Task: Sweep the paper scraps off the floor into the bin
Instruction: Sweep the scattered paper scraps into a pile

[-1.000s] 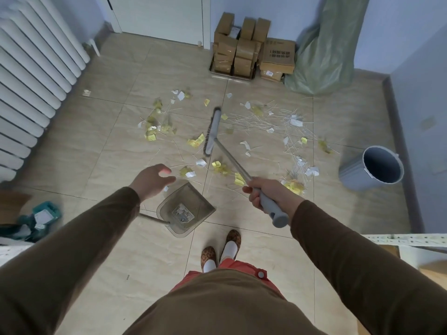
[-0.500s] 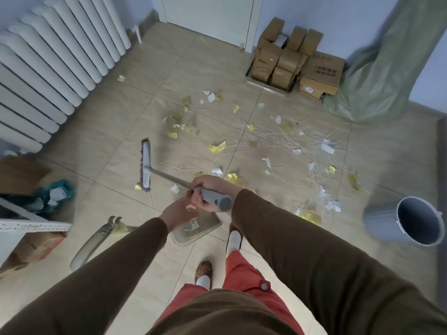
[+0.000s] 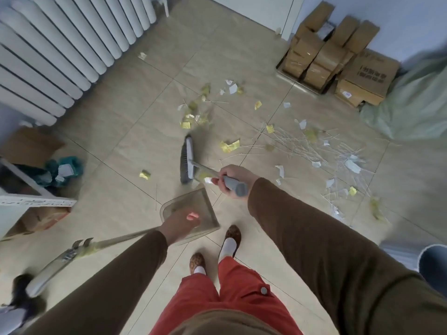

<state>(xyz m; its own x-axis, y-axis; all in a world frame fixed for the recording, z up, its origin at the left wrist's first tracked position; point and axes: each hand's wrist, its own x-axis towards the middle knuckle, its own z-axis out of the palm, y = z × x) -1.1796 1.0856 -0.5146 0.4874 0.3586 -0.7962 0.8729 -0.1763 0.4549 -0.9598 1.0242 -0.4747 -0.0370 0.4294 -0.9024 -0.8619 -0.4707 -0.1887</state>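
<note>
I'm seeing the right grip (image 3: 231, 181) clutching the broom (image 3: 187, 163) handle; the left grip (image 3: 180, 224) is hovering over the dustpan (image 3: 205, 201) (finger posture too blurred to tell), paper scraps (image 3: 229, 145) lying beyond.

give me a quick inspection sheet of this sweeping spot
surface: beige tiled floor, littered.
job's things: broom head on the floor; clear dustpan in front of the feet; yellow and white paper scraps plus thin sticks unswept; grey bin at right edge.
clutter: cardboard boxes, green sack, open box.
grippers: right hand grips the broom handle; left hand over the dustpan, grip unclear.
cables: nothing seen.
surroundings: white radiator, door, blue walls.
</note>
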